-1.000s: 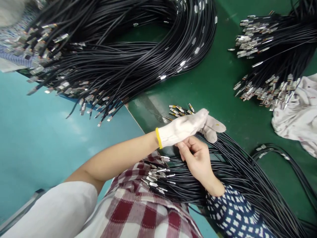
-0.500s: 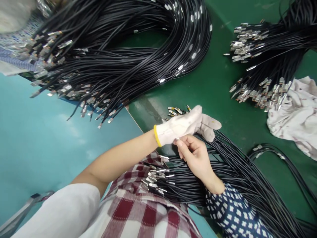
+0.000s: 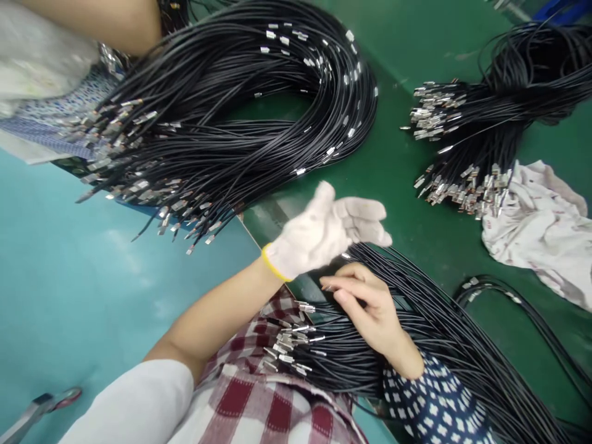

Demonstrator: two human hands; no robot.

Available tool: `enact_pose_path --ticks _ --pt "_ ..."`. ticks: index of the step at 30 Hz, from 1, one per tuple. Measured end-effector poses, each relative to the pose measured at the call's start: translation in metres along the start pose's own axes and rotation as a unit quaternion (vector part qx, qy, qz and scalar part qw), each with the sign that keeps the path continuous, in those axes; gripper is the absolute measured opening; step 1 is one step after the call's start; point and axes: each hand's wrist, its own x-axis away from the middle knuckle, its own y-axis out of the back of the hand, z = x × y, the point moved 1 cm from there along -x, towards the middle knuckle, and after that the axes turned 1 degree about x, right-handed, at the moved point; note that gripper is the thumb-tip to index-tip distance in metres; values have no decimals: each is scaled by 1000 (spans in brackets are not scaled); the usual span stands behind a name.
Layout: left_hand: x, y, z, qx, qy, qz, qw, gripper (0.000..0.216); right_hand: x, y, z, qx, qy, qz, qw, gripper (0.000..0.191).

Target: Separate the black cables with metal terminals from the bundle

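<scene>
My left hand (image 3: 324,231), in a white glove with a yellow cuff, hovers open with its fingers spread above a bundle of black cables (image 3: 444,327). That bundle runs from the green table (image 3: 407,203) onto my lap. Just below the glove, my bare right hand (image 3: 370,302) rests on the bundle, fingertips pressed together on a small metal cable end (image 3: 327,287). More silver terminals (image 3: 287,345) of the bundle fan out over my checked apron.
A large coil of black cables (image 3: 231,123) with metal ends lies at the back left. Another bundle (image 3: 485,123) lies at the back right beside a crumpled white cloth (image 3: 536,228). Another person's arm (image 3: 102,21) shows top left. A red-handled tool (image 3: 41,404) lies on the teal floor.
My gloved left hand has opened and lifted; the cable ends seen behind it before no longer show. My right hand has dropped slightly onto the bundle. The camera has tilted.
</scene>
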Motion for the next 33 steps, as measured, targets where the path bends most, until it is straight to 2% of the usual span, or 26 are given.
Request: enact_pose_path --ticks 2,3,4,6,8,10,12,14,16,18,24,28,30,33 --pt "15 -5 -22 -52 -101 -66 991 70 3 5 1 111 40 66 991 19" --pt "25 -6 -30 -93 -128 -100 982 64 3 7 1 141 44 96 984 18" --pt "34 -5 -36 -141 -143 -135 970 58 2 9 0 152 40 110 981 17" --pt "54 -2 -39 -253 -155 -203 933 45 -3 12 -2 163 16 85 983 15" --pt "73 2 -33 -404 -124 -254 870 31 -11 15 -4 227 -7 29 973 13" --pt "89 3 -24 -538 -95 -304 780 25 -18 15 -6 313 -9 14 949 13" --pt "99 1 -13 -646 -56 -295 701 22 -21 15 -6 346 1 25 938 14" --pt "105 -3 -4 -700 1 -261 665 20 -19 15 -5 322 6 19 946 14" --pt "105 -8 3 -705 60 -227 670 20 -14 17 -4 289 5 2 957 11" --pt "101 -11 7 -687 94 -201 693 21 -7 19 -1 270 2 3 963 9" --pt "89 -11 10 -617 92 -185 760 24 -7 14 4 210 -13 36 977 8" --pt "89 -11 9 -557 87 -201 801 19 -15 8 5 162 3 54 985 17" --pt "90 -9 8 -488 122 -221 835 19 -16 7 4 107 -5 56 993 21" --pt "90 -3 11 -326 214 -199 899 30 -13 7 3 23 -46 51 997 24"
